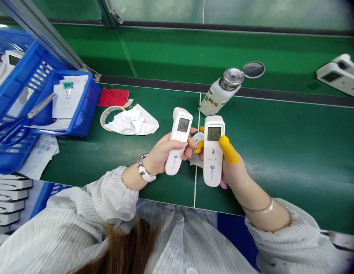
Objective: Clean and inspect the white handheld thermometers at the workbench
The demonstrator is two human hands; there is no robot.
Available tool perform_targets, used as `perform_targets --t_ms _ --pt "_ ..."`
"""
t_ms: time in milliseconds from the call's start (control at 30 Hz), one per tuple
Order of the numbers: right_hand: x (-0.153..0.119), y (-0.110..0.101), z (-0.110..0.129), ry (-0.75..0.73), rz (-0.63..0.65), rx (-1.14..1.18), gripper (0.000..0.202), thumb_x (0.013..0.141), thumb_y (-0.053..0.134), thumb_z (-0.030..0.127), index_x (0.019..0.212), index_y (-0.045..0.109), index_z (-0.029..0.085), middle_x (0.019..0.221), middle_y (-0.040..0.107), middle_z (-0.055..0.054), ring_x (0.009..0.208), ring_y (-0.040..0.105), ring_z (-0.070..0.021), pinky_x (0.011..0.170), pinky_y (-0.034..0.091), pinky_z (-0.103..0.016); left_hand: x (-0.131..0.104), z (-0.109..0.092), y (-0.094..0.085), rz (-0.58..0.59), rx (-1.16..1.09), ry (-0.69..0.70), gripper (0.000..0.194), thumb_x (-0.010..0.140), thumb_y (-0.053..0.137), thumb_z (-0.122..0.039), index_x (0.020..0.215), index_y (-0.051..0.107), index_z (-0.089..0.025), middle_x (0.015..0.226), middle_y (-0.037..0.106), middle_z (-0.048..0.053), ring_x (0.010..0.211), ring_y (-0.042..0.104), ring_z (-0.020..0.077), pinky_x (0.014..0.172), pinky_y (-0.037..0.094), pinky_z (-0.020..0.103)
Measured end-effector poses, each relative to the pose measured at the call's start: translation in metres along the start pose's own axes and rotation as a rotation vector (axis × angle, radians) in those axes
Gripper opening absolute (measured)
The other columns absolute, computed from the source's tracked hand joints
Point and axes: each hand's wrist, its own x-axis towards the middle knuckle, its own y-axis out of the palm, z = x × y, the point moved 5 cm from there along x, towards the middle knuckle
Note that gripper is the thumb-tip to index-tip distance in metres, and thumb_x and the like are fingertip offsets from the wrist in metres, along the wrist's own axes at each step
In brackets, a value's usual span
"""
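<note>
My left hand (pixel 162 154) is closed round a white infrared thermometer (pixel 174 158), its thumb lying across the front below the display. A second white infrared thermometer (pixel 212 156) is gripped in my right hand (pixel 234 167), which wears yellow finger cots on the thumb and at least one finger. Both displays are lit and seem to read "CA2". The two thermometers are held side by side above the green bench, screens up. A bit of white cloth (pixel 197 160) shows by the right fingers; whether they hold it is hard to tell.
Behind the thermometers stands a pump bottle (pixel 219 93) with its lid flipped up. To the left lie a white cloth (pixel 134 121), a tape roll (pixel 104 117), a red pad (pixel 113 97) and a blue basket (pixel 90 102) with papers. Scissors (pixel 15 127) rest at far left. Another thermometer (pixel 339 76) is at right.
</note>
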Motion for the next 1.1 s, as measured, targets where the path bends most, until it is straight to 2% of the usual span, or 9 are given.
perform_targets --t_ms 100,233,367,467,633,733,867,933,1100 --pt "-0.001 0.002 -0.001 0.025 0.015 -0.009 0.053 0.077 0.049 0.064 0.106 0.061 0.021 0.084 0.067 -0.005 0.071 0.064 -0.0207 0.065 0.055 -0.035 0.001 0.000 0.001 0.000 -0.016 -0.021 0.033 0.078 0.058 -0.034 0.104 0.059 -0.013 0.072 0.063 0.002 0.050 0.054 0.0089 0.049 0.043 0.020" --pt "-0.003 0.005 0.004 -0.015 0.034 0.021 0.051 0.082 0.039 0.063 0.101 0.062 0.022 0.078 0.066 -0.004 0.069 0.063 -0.0199 0.066 0.054 -0.035 0.001 -0.003 0.002 -0.010 -0.052 -0.054 0.061 0.085 0.032 -0.061 0.102 0.060 -0.010 0.068 0.063 0.006 0.047 0.053 0.0111 0.045 0.041 0.022" --pt "-0.003 0.004 0.005 -0.020 -0.008 0.039 0.044 0.082 0.042 0.059 0.095 0.063 0.022 0.076 0.066 -0.003 0.071 0.064 -0.0210 0.070 0.054 -0.036 0.001 -0.003 0.001 -0.018 -0.064 -0.060 0.062 0.088 0.023 -0.056 0.104 0.059 -0.008 0.072 0.063 0.008 0.049 0.053 0.0119 0.047 0.041 0.023" --pt "-0.003 0.002 0.004 -0.008 -0.054 0.028 0.042 0.081 0.045 0.057 0.094 0.063 0.022 0.081 0.068 -0.004 0.076 0.065 -0.0220 0.073 0.054 -0.037 0.000 -0.003 0.001 -0.019 -0.055 -0.033 0.053 0.083 0.043 -0.054 0.104 0.059 -0.008 0.074 0.062 0.007 0.051 0.053 0.0107 0.046 0.041 0.022" --pt "-0.003 0.003 0.003 0.019 -0.040 0.037 0.041 0.081 0.046 0.056 0.098 0.064 0.024 0.086 0.068 -0.004 0.082 0.065 -0.0241 0.080 0.053 -0.040 -0.002 -0.001 0.002 -0.036 0.075 -0.009 0.042 0.071 0.067 -0.020 0.110 0.053 -0.016 0.075 0.059 0.000 0.053 0.053 0.0081 0.049 0.043 0.019" --pt "-0.003 0.000 0.002 0.043 -0.088 0.028 0.040 0.079 0.049 0.057 0.096 0.064 0.024 0.087 0.068 -0.004 0.081 0.065 -0.0242 0.080 0.053 -0.041 -0.001 0.000 0.001 -0.046 0.071 -0.033 0.034 0.077 0.062 -0.033 0.104 0.055 -0.015 0.070 0.059 0.000 0.052 0.055 0.0096 0.048 0.043 0.020" --pt "-0.004 -0.004 0.000 0.068 -0.165 -0.011 0.042 0.074 0.053 0.060 0.085 0.065 0.022 0.079 0.068 -0.004 0.075 0.064 -0.0244 0.078 0.053 -0.043 0.002 0.002 0.000 -0.018 -0.016 -0.084 0.062 0.080 0.036 -0.067 0.099 0.059 -0.013 0.062 0.059 0.003 0.047 0.054 0.0108 0.045 0.043 0.021" --pt "-0.004 -0.002 0.001 0.065 -0.140 -0.005 0.042 0.075 0.053 0.059 0.090 0.064 0.021 0.084 0.068 -0.006 0.079 0.064 -0.0252 0.078 0.052 -0.044 0.003 0.002 -0.001 -0.030 -0.048 -0.096 0.064 0.083 0.029 -0.066 0.099 0.060 -0.012 0.064 0.059 0.004 0.047 0.054 0.0114 0.045 0.043 0.022" --pt "-0.002 0.006 0.006 -0.045 0.021 0.046 0.033 0.079 0.056 0.043 0.108 0.055 0.027 0.103 0.065 -0.002 0.091 0.062 -0.0220 0.081 0.052 -0.040 0.002 0.000 -0.004 -0.160 -0.071 -0.055 0.037 0.087 0.041 -0.041 0.097 0.062 -0.012 0.086 0.064 0.008 0.072 0.061 0.0149 0.060 0.051 0.023"
